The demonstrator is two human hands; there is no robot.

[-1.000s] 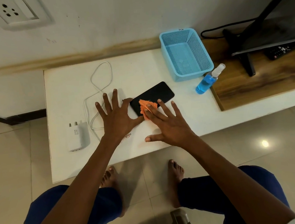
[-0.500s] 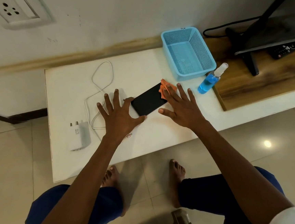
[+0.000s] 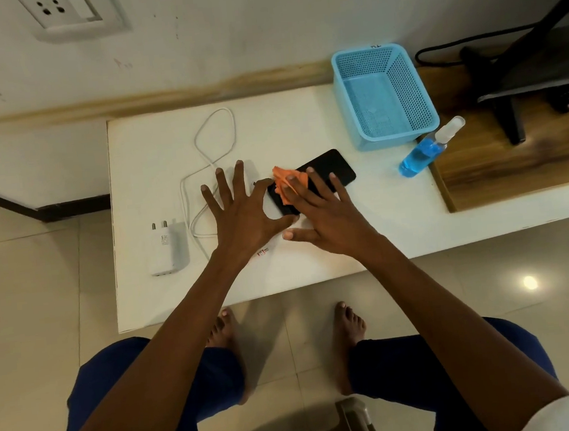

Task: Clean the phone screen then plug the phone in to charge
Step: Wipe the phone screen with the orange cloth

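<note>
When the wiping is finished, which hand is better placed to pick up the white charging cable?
Probably the left hand: it lies flat beside the white charging cable, thumb steadying the black phone. The right hand presses the orange cloth onto the screen.

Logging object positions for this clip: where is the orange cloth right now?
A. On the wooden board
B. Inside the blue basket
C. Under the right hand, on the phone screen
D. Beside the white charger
C: the orange cloth lies on the phone, pressed under the right hand.
</note>
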